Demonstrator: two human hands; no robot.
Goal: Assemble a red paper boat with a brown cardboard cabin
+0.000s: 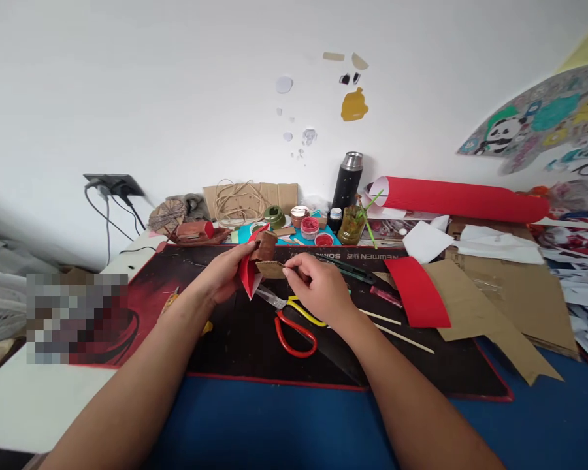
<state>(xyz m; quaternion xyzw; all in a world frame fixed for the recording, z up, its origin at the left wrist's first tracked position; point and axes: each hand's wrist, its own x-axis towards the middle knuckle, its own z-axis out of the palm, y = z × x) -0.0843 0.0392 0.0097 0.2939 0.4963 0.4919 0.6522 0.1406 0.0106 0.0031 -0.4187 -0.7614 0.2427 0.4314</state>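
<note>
My left hand (225,274) is closed on a small craft piece of red paper (247,274) and brown cardboard (264,247), held above a black desk mat (255,339). My right hand (318,287) pinches a flat strip of cardboard (270,269) against that piece. Scissors with one red and one yellow handle (294,320) lie on the mat just below both hands, blades pointing left.
A red paper sheet (416,290), brown cardboard offcuts (509,307) and thin wooden sticks (402,336) lie to the right. Small jars (310,226), a black flask (347,179), a red paper roll (465,199) and coiled twine (238,199) line the wall.
</note>
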